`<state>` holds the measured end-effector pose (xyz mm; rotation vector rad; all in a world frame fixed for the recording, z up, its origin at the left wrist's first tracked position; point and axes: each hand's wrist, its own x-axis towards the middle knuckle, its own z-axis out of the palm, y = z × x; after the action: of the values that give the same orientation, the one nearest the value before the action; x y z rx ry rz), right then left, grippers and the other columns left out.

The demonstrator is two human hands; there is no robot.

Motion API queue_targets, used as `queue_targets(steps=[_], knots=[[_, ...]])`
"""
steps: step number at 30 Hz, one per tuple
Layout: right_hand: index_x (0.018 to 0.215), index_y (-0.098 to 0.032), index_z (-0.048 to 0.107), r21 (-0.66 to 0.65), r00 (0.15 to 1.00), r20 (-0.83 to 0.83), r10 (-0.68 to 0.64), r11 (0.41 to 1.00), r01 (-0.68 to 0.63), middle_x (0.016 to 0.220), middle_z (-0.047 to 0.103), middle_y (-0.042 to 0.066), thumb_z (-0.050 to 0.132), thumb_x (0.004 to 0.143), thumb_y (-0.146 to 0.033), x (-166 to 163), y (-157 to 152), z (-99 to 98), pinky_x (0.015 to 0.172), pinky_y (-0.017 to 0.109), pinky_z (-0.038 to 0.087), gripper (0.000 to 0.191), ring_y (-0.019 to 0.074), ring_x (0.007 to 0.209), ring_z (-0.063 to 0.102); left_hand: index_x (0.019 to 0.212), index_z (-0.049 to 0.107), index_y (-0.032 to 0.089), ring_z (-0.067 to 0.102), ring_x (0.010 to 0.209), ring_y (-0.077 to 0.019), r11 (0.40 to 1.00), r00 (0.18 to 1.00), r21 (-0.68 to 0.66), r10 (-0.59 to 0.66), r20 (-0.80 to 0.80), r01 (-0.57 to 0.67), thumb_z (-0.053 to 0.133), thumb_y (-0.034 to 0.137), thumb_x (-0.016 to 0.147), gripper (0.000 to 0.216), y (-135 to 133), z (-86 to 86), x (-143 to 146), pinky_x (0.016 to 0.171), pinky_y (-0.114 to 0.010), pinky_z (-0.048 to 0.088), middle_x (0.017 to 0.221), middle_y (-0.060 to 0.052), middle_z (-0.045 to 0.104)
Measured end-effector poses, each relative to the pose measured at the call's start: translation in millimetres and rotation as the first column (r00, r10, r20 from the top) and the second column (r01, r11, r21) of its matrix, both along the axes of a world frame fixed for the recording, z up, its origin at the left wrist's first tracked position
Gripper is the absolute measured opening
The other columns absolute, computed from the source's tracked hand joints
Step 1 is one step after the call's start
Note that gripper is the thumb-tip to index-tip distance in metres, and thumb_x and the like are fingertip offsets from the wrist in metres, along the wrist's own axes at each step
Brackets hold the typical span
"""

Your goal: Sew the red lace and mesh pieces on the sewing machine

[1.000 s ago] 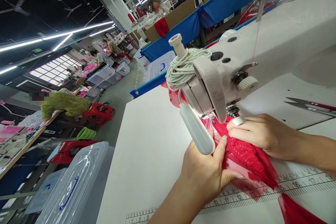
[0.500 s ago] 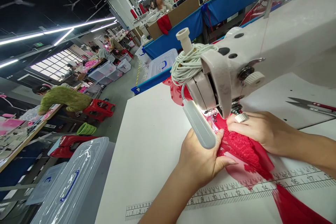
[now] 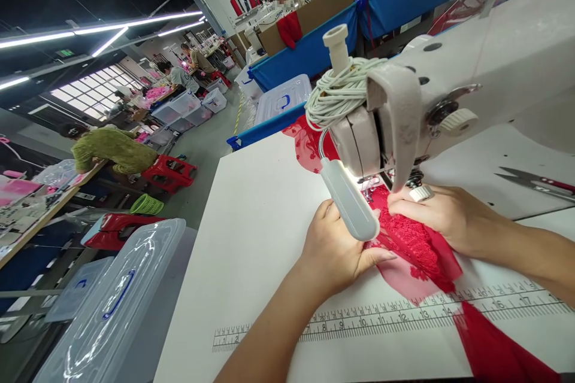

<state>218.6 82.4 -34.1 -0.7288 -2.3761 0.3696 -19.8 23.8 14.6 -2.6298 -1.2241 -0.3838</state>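
At far left a person in green (image 3: 117, 149) leans over a bench, with a clear bin (image 3: 112, 305) nearer and a red stool (image 3: 169, 173) just beside. Then comes the white table (image 3: 251, 209), a ruler (image 3: 368, 320) printed along its near side. The left hand (image 3: 335, 248) rests at the lace's left edge, thumb spread; the lamp (image 3: 350, 200) covers part of its fingers, so I cannot tell whether they grip. Cord (image 3: 344, 93) hangs coiled above the lamp. The red lace (image 3: 411, 242) lies between the hands, its far end at the needle of the machine (image 3: 494, 60), its near end narrowing over the ruler. The right hand (image 3: 442, 215) is closed on the lace's right edge, beside a white knob (image 3: 421, 192). Scissors (image 3: 539, 184) lie farther right.
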Motion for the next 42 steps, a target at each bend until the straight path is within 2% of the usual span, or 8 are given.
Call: queue_targets(steps=[8,11,14,18,22,28,35,42], knots=[[0.093,-0.026,0.068,-0.062,0.999,0.014,0.036,0.997,-0.035,0.091,0.066,0.005,0.041,0.106,-0.033,-1,2,6.6,0.062,0.032,0.045,0.030,0.0206,0.077,0.059,0.110,0.076,0.020,0.063,0.101,-0.0275,1.000,0.998,0.012,-0.009,0.055,0.008,0.025,0.066,0.106,0.069,3,-0.2,-3,0.096,-0.047,0.053,0.116,-0.012,0.074],[0.101,-0.027,0.068,-0.030,0.998,0.042,0.054,0.998,-0.053,0.096,0.068,0.006,0.046,0.104,-0.037,-2,-1,15.4,0.062,0.033,0.045,0.024,0.0224,0.079,0.060,0.109,0.073,0.013,0.064,0.102,-0.0289,0.995,0.990,0.045,-0.097,0.102,0.093,0.020,0.069,0.104,0.077,4,-0.2,-1,0.097,-0.050,0.054,0.108,-0.015,0.073],[0.097,-0.026,0.068,0.048,0.998,0.045,0.052,0.997,-0.054,0.097,0.069,0.006,0.050,0.103,-0.035,-2,-3,17.6,0.062,0.034,0.044,0.021,0.0231,0.078,0.060,0.101,0.070,0.011,0.064,0.083,-0.0236,0.974,0.968,0.008,-0.224,0.115,0.225,0.022,0.061,0.108,0.070,0,-2.7,3,0.080,-0.041,0.058,0.088,-0.010,0.068],[0.095,-0.023,0.068,0.160,0.996,0.005,0.088,0.983,-0.088,0.097,0.071,0.007,0.042,0.103,-0.020,-1,-2,9.1,0.064,0.034,0.044,0.028,0.0211,0.077,0.058,0.081,0.061,0.017,0.058,0.067,-0.0189,0.986,0.978,-0.024,-0.162,0.131,0.167,0.026,0.048,0.111,0.056,-8,-6.4,9,0.055,-0.030,0.050,0.075,-0.004,0.058],[0.083,-0.021,0.060,0.210,0.996,-0.005,0.085,0.974,-0.082,0.079,0.065,0.003,0.036,0.106,-0.014,-1,-1,2.1,0.059,0.033,0.037,0.034,0.0179,0.069,0.051,0.079,0.058,0.018,0.056,0.066,-0.0195,0.993,0.988,-0.078,-0.072,0.137,0.083,0.021,0.051,0.110,0.059,-13,-5.0,12,0.050,-0.029,0.046,0.076,-0.005,0.058],[0.083,-0.021,0.058,0.266,0.999,0.004,0.043,0.963,-0.042,0.079,0.063,0.003,0.036,0.109,-0.020,-2,-3,8.1,0.059,0.033,0.038,0.034,0.0184,0.068,0.050,0.130,0.061,0.005,0.063,0.077,-0.0244,0.998,0.993,-0.045,-0.038,0.115,0.043,0.018,0.063,0.107,0.076,-18,-3.9,18,0.061,-0.034,0.056,0.090,-0.012,0.068],[0.084,-0.021,0.057,0.229,0.999,-0.023,0.045,0.973,-0.038,0.083,0.065,0.004,0.038,0.106,-0.015,-2,-3,5.2,0.059,0.033,0.039,0.030,0.0189,0.070,0.052,0.127,0.069,0.009,0.066,0.090,-0.0296,0.999,0.995,0.038,-0.030,0.095,0.027,0.025,0.070,0.103,0.078,-25,-11.8,18,0.068,-0.040,0.060,0.120,-0.024,0.069],[0.079,-0.021,0.054,0.186,0.998,-0.028,0.049,0.982,-0.043,0.077,0.058,0.003,0.037,0.104,-0.010,-4,-2,8.8,0.057,0.031,0.036,0.032,0.0171,0.068,0.048,0.126,0.069,0.011,0.066,0.088,-0.0285,0.995,0.996,0.098,-0.007,0.094,-0.002,0.044,0.066,0.102,0.066,-29,-12.2,21,0.069,-0.040,0.058,0.125,-0.023,0.069]])
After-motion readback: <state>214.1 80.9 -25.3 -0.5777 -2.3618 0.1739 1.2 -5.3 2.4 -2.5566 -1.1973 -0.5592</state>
